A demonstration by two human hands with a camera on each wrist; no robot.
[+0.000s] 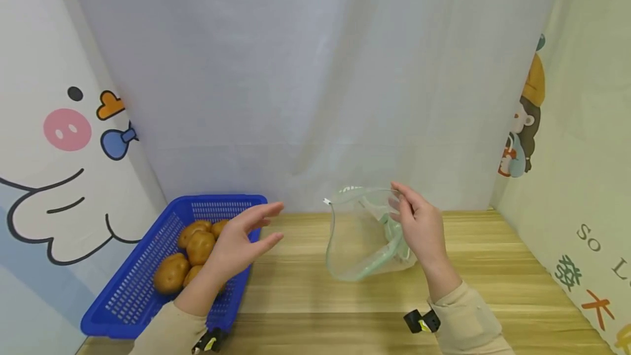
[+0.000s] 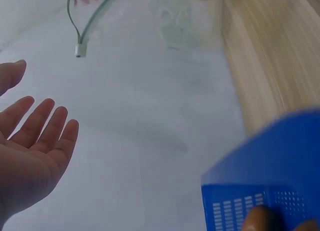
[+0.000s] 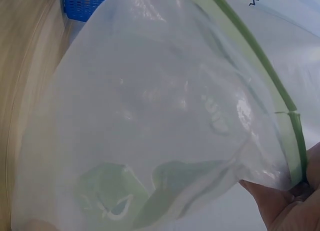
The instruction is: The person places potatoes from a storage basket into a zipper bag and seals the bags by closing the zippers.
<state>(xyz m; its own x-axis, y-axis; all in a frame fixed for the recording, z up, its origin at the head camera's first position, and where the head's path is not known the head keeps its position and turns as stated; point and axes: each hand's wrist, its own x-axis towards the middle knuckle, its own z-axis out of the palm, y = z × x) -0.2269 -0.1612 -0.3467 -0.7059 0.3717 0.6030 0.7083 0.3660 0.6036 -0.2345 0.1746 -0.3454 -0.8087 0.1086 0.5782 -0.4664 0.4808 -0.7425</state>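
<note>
A clear zip bag (image 1: 357, 234) with green print and a green-edged mouth stands open over the table. My right hand (image 1: 421, 223) pinches the edge of its mouth on the right side, thumb and fingers at the green strip (image 3: 270, 71) in the right wrist view. A white slider (image 1: 327, 201) sits at the mouth's left end. My left hand (image 1: 236, 245) hovers above the right side of a blue basket (image 1: 236, 300), fingers extended, thumb apart, nothing in it. Several brown potatoes (image 1: 171, 273) lie in the basket, partly hidden by the left forearm.
The wooden table (image 1: 296, 300) runs back to a pale hanging cloth (image 1: 276, 81). Printed panels close off the left and right sides, the right panel (image 1: 557, 207) beside the table's edge. The basket stands against the left panel.
</note>
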